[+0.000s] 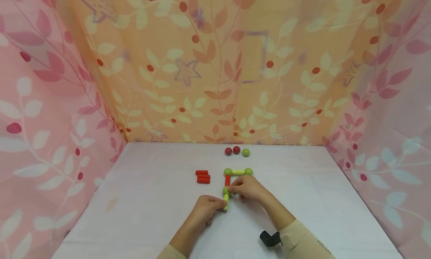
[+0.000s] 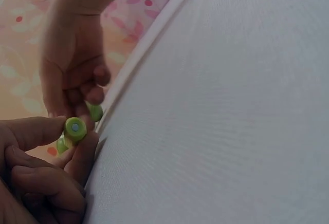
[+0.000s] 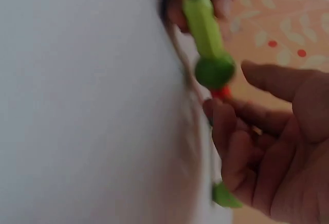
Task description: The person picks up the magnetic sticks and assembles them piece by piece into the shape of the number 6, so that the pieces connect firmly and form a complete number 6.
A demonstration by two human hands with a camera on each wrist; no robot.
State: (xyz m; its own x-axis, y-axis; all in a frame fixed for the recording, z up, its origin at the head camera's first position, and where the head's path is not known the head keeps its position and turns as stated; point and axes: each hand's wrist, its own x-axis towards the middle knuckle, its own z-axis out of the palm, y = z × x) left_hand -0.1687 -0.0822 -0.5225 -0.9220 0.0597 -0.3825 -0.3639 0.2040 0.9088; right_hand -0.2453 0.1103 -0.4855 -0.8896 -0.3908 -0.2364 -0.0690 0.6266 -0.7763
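Note:
My left hand [image 1: 206, 208] pinches a short yellow-green building rod [image 1: 226, 202] between thumb and fingers. The rod's near end shows a silver disc in the left wrist view. Its far end meets a green ball [image 3: 215, 72]. At that ball are the thumb and fingertips of my right hand [image 1: 248, 188], curled around it and the lower end of a red rod [image 1: 227, 179]. Above, the red rod joins another green ball [image 1: 228, 172], from which a second yellow-green rod [image 1: 238, 172] runs right to a third green ball [image 1: 248, 171].
Several red rods [image 1: 203, 180] lie left of the joined pieces. Two red balls [image 1: 228, 151] and a loose green ball [image 1: 246, 152] sit near the back of the white table [image 1: 151, 214]. A black object [image 1: 269, 239] is by my right sleeve. Patterned curtains [image 1: 215, 72] enclose three sides.

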